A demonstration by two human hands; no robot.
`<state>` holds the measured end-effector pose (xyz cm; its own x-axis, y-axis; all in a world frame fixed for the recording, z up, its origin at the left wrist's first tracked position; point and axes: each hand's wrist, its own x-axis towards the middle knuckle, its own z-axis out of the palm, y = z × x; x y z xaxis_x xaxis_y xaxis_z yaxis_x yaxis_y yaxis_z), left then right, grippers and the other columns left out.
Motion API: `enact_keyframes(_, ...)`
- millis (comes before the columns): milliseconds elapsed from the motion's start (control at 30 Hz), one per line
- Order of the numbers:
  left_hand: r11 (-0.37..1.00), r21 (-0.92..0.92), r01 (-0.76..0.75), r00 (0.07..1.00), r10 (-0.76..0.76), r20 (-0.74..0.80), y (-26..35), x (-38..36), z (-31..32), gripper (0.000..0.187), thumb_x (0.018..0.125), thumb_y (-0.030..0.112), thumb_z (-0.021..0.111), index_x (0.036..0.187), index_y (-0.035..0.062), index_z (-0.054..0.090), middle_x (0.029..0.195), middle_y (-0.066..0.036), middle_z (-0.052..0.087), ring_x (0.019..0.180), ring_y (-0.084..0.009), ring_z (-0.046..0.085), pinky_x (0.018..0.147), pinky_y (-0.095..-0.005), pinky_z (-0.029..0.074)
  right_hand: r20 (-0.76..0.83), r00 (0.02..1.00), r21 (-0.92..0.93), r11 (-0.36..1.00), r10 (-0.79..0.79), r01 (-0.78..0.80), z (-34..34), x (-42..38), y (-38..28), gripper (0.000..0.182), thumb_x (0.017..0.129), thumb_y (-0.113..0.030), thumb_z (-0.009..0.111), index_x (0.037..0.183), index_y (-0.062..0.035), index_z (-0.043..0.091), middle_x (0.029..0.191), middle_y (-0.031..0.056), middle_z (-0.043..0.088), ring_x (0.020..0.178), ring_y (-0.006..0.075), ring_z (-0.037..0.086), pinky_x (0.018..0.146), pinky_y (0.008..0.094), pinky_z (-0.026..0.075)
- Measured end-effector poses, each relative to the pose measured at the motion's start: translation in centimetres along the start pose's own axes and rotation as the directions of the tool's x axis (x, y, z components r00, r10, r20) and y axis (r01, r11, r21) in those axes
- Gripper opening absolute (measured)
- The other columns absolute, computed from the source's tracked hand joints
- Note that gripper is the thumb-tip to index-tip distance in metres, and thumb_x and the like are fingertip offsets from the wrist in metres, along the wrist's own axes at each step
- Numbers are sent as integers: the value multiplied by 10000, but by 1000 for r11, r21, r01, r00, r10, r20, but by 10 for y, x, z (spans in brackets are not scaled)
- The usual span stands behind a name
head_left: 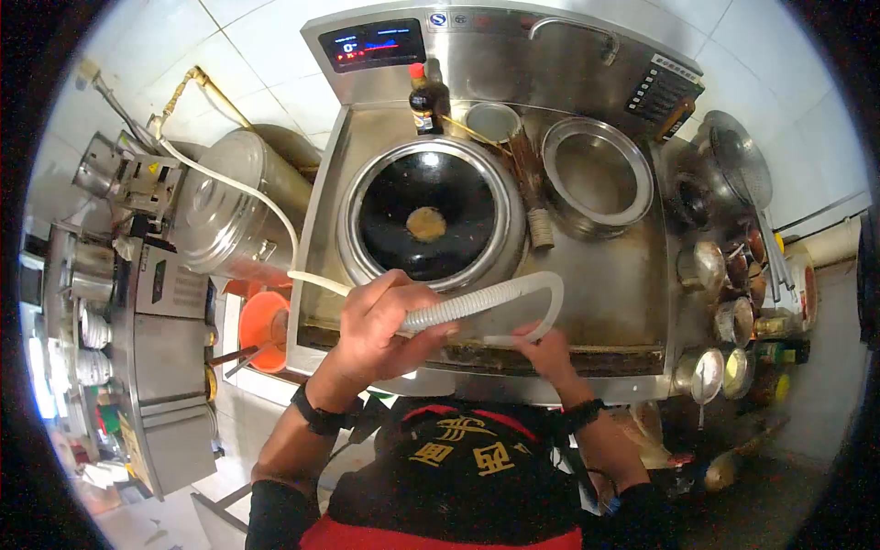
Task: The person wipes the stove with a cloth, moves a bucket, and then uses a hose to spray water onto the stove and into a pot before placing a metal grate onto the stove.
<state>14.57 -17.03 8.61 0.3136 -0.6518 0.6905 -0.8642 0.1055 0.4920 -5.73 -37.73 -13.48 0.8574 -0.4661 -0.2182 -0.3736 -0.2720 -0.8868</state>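
Note:
A pale hose (486,300) with a ribbed section runs across the front of the steel cooking counter. My left hand (380,325) is closed around it, just in front of the wok's near rim. From there the hose bends over to the right and curls down. My right hand (547,356) grips it close to its free end, near the counter's front edge. Behind my left hand, the large black wok (385,197) has a small brownish patch at its bottom. Whether any water leaves the hose cannot be made out.
Right of the wok stand a bamboo brush (536,202) and a round steel pot (646,179). A red-capped bottle (422,105) is behind the wok. To the left are a big lidded pot (220,197) and an orange bucket (252,321). Ladles and seasoning bowls (733,321) line the right.

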Motion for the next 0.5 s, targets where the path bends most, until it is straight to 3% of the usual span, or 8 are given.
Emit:
enact_keyframes(167, 999, 7, 52, 998, -52, 41, 4, -2, -29, 355, 664, 89, 853, 885, 67, 577, 759, -74, 614, 600, -225, 601, 485, -322, 455, 94, 984, 69, 985, 152, -158, 40, -13, -28, 197, 761, -157, 777, 875, -17, 697, 864, 83, 710, 808, 172, 664, 733, 323, 517)
enact_keyframes(267, 999, -20, 30, 999, -29, 41, 3, 3, -44, 297, 678, 106, 845, 816, 65, 585, 723, -68, 590, 573, -216, 588, 470, -324, 439, 91, 994, 24, 998, -66, 64, 65, -13, -29, 196, 752, -150, 778, 885, -31, 697, 862, 87, 704, 808, 190, 667, 732, 328, 517)
enact_keyframes(367, 999, -37, 25, 996, -22, 84, -2, -1, -57, 285, 690, 132, 837, 813, 63, 589, 706, -69, 575, 562, -226, 583, 464, -330, 433, 154, 981, 5, 993, -121, 122, 87, -9, -40, 197, 748, -162, 781, 880, -45, 696, 872, 81, 699, 823, 203, 666, 749, 330, 516)
enact_keyframes(500, 998, -46, -31, 995, 35, 95, -2, -3, -69, 283, 698, 152, 830, 821, 66, 590, 705, -71, 569, 552, -241, 576, 465, -336, 436, 145, 936, -16, 945, -321, 326, 121, 3, -58, 181, 775, -178, 759, 875, -54, 674, 903, 110, 677, 847, 252, 650, 774, 380, 513)
